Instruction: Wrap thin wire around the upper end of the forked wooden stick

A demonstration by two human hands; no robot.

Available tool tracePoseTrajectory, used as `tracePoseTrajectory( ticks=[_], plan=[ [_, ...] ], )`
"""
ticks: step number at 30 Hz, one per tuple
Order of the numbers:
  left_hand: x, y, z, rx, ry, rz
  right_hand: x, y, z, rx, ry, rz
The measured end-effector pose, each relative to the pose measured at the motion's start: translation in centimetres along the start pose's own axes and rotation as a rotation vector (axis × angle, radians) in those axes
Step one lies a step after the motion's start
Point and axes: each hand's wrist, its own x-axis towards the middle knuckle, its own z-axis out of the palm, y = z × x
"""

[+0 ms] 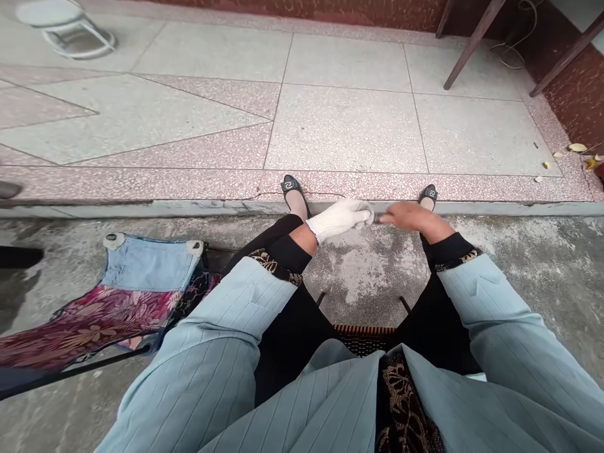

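Note:
My left hand (337, 219) wears a white knitted glove, and its fingers are closed in front of me, above the gap between my knees. Bare and closed too, my right hand (409, 217) comes in from the other side. Between the fingertips of both hands is a small grey piece (378, 217), mostly covered by the fingers. It spans the narrow gap between the hands, and its kind is too small to make out.
To my left stands a folding chair (146, 261) with denim and red floral cloth. Ahead, a raised tiled step (349, 126) bears my shoes. A white stool (70, 28) is at the far left, wooden legs (472, 47) at the back right. A woven seat (363, 343) is beneath me.

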Motion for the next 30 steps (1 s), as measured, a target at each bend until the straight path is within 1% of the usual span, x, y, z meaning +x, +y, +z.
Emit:
tracePoseTrajectory(
  ticks=[1,3,4,5,6,8,9,10,12,14,15,17,19,20,22,23,24,25,28,30],
  plan=[
    [-0.2,0.2,0.3,-0.137,-0.018,-0.038,0.2,0.1,-0.7,-0.022,0.054,0.059],
    [-0.6,0.5,0.8,-0.327,-0.049,-0.094,0.1,0.2,-2.3,0.011,0.265,0.165],
    [-0.8,0.4,1.1,-0.375,-0.058,-0.110,-0.1,0.1,-3.0,0.087,0.332,0.152],
    [-0.9,0.3,1.3,-0.393,-0.060,-0.120,-0.4,0.1,-3.5,0.218,0.325,0.100],
    [-1.0,0.1,1.5,-0.386,-0.055,-0.125,-0.8,0.0,-3.9,0.375,0.283,0.043],
    [-1.2,-0.5,1.8,-0.338,-0.034,-0.118,-1.6,0.0,-4.1,0.663,0.129,-0.046],
    [-1.3,-1.0,1.9,-0.315,-0.032,-0.111,-1.9,0.0,-4.1,0.771,0.062,-0.074],
    [-1.3,-1.4,2.0,-0.298,-0.035,-0.103,-2.1,0.1,-3.8,0.853,0.017,-0.091],
    [-1.3,-2.2,2.0,-0.248,-0.048,-0.092,-2.4,0.2,-3.2,0.970,-0.006,-0.121],
    [-1.1,-2.8,1.9,-0.101,-0.030,-0.109,-2.6,0.1,-2.3,1.043,-0.041,-0.164],
    [-1.0,-2.9,1.7,0.004,0.005,-0.126,-2.8,0.0,-1.8,1.047,-0.095,-0.192],
    [-0.7,-3.0,1.2,0.184,0.085,-0.164,-3.1,-0.5,-0.8,0.956,-0.270,-0.277],
    [-0.6,-3.1,0.6,0.292,0.158,-0.182,-3.3,-1.2,0.4,0.752,-0.457,-0.376],
    [-0.6,-3.1,0.3,0.341,0.195,-0.183,-3.3,-1.5,0.9,0.642,-0.519,-0.416],
    [-1.0,-3.2,-0.2,0.402,0.270,-0.180,-3.1,-1.8,2.0,0.462,-0.568,-0.447],
    [-1.3,-3.1,-0.3,0.379,0.309,-0.177,-2.9,-1.8,2.4,0.391,-0.565,-0.437],
    [-1.7,-3.0,-0.5,0.299,0.332,-0.168,-2.5,-1.8,2.9,0.325,-0.538,-0.413],
    [-2.2,-2.9,-0.5,0.169,0.336,-0.150,-2.1,-1.7,3.2,0.253,-0.491,-0.375],
    [-3.4,-2.0,-0.2,-0.224,0.275,-0.081,-0.6,-1.4,3.7,0.079,-0.245,-0.183],
    [-3.9,-1.6,0.4,-0.335,0.210,-0.065,0.4,-1.3,3.5,0.099,-0.118,-0.037]
  ],
)
